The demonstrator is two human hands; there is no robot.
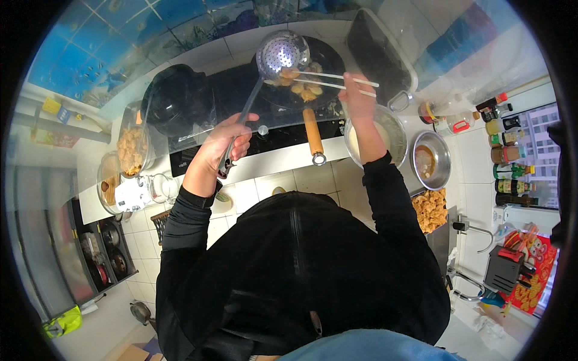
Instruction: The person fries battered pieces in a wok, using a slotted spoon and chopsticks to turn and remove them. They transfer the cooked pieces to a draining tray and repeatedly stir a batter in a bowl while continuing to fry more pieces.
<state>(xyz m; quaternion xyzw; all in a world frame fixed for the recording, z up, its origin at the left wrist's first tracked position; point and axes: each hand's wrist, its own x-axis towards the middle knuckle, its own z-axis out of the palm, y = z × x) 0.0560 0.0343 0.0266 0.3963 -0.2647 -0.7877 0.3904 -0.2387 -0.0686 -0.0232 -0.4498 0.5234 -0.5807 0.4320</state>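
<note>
My left hand grips the long handle of a perforated metal skimmer, whose bowl is over a dark wok on the stove. Between the fingers of my right hand are pale chopsticks, their tips at a battered fried piece by the skimmer's lower rim. More golden fried pieces lie in the wok below the skimmer. The wok's wooden handle points towards me, between my hands. Under my right forearm is a metal bowl with pale batter, partly hidden.
A black pot stands left of the wok, near a container of fried pieces. At right are a metal bowl with brownish liquid, a tray of fried pieces, and several seasoning bottles. A knife block stands farther right.
</note>
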